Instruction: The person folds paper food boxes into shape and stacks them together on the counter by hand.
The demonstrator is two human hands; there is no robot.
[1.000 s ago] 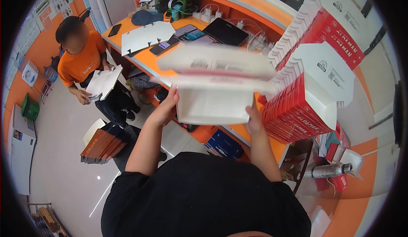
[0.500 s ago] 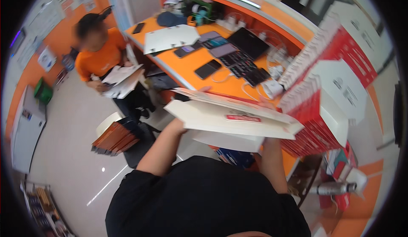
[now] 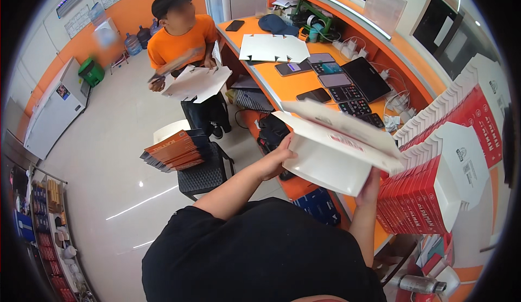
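I hold a white folded cardboard box (image 3: 336, 153) with its lid flap raised, over the edge of the orange counter (image 3: 282, 82). My left hand (image 3: 279, 158) grips its left side and my right hand (image 3: 372, 180) holds its lower right corner. Just to the right stands a long row of folded red and white boxes (image 3: 450, 161), packed upright against each other.
A person in an orange shirt (image 3: 182, 42) stands at the far side holding a flat white box blank (image 3: 198, 82). A black stool (image 3: 203, 172) carries a stack of flat orange blanks (image 3: 176, 150). Phones, a tablet (image 3: 366, 77) and another white blank (image 3: 274, 47) lie on the counter.
The box has come down from in front of my face to waist height and tilted toward the red row. My view has swung left and down.
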